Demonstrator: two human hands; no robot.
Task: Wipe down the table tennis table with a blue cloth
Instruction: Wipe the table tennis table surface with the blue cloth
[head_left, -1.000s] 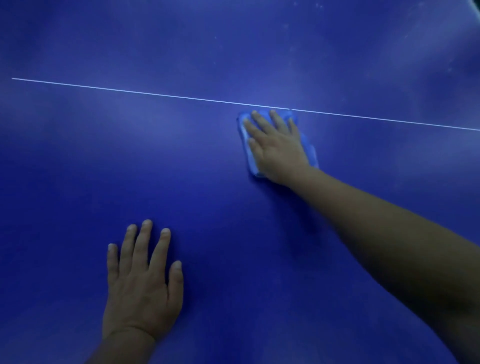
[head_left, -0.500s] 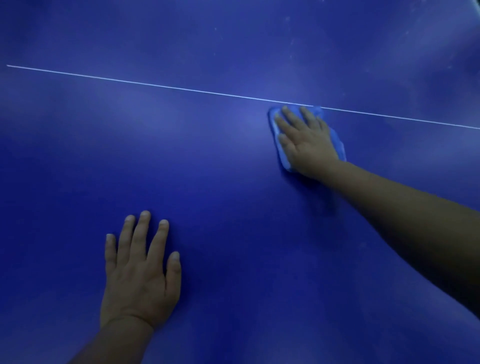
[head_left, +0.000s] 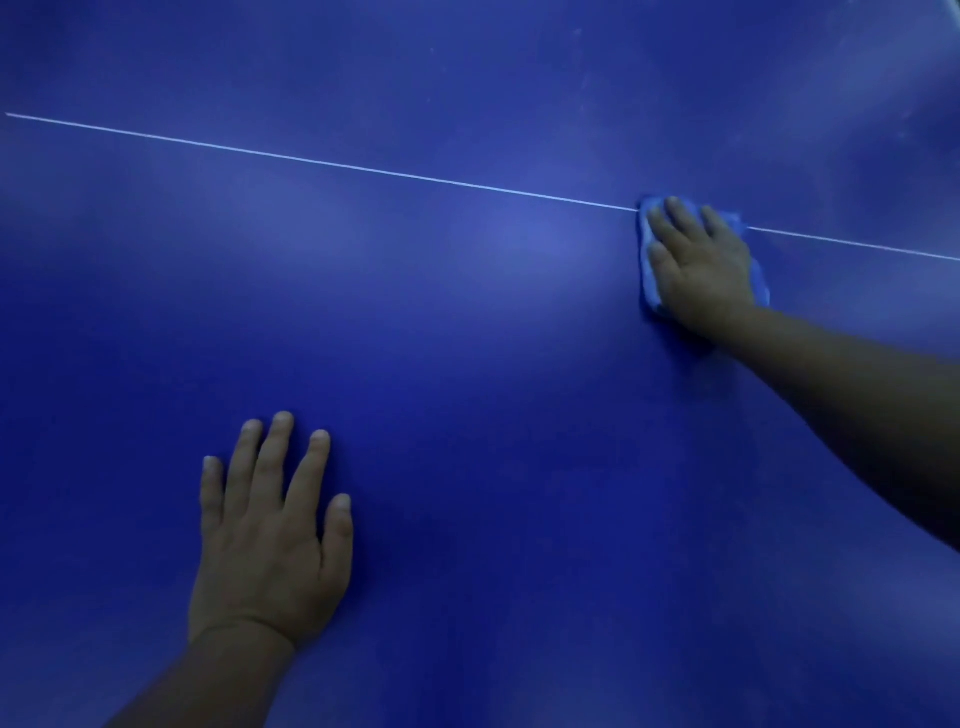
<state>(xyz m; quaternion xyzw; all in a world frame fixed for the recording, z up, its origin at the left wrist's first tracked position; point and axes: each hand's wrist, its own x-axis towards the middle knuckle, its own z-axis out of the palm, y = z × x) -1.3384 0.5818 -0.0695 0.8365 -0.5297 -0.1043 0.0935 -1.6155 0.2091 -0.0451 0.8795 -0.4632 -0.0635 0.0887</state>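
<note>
A: Two hands down on smooth dark-blue table tennis table. Left hand flat near bottom left, fingers straight and spread, holding nothing, just bracing.

B: Thin white line crossing mid-frame, left to right?

A: Yes. Folded light-blue cloth sitting right on it, far right. Right hand pressed flat on top, fingers extended, not curled round it.

B: Tips for the stroke?

A: Probably mid-pass along the line. Keep palm pressure even, overlap passes, keep cloth folded flat. Pale specks at top right past the line look unwiped. Lean on left, avoid overreaching.
</note>
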